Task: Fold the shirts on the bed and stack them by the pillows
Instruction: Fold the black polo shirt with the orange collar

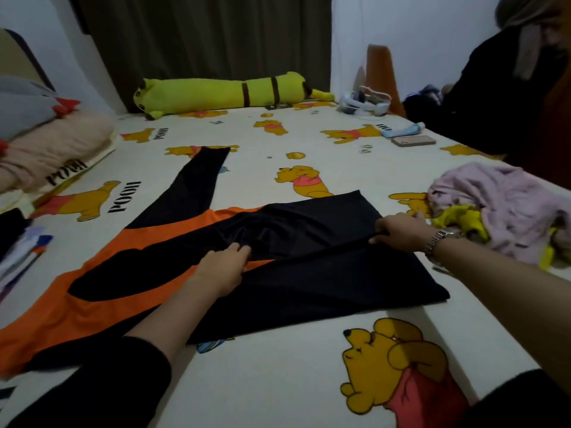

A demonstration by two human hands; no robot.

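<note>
Her left hand (223, 267) pinches a fold at the middle of the black-and-orange shirt (290, 273); the right hand (400, 231) grips its raised edge. The shirt lies spread on the bed (278, 381), an unfolded clothes pile (500, 208) just beside it, pillows (46, 146) at far left.

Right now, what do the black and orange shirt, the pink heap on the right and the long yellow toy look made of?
Black and orange shirt: thin, smooth knit, probably synthetic; faint sheen, soft fine wrinkles.
Pink heap: thicker, fuzzy matte cloth, perhaps fleece or terry; bulky folds.
Long yellow toy: stuffed plush, matte, short pile; rounded, padded shape.
</note>
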